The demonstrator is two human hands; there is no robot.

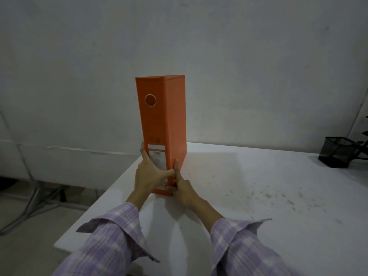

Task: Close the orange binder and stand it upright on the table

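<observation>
Closed and upright already: orange binder (161, 134) standing near the table (258, 186) edge at 12 o'clock. Left hand (148, 174) fingers spread across the spine, right hand (182, 188) pressing the cover. Ease off gently, checking for wobble.

Dim, grainy; wide-angle bending at edges; soft shadow on table (278, 176) right of binder (159, 120)

Bare tabletop (258, 196) spreads open across the right and lower centre of the frame. The upright binder (161, 124) blocks centre frame, both hands (147, 174) pressed at its base. A black mesh holder (336, 154) stands at far right, near the wall.
</observation>
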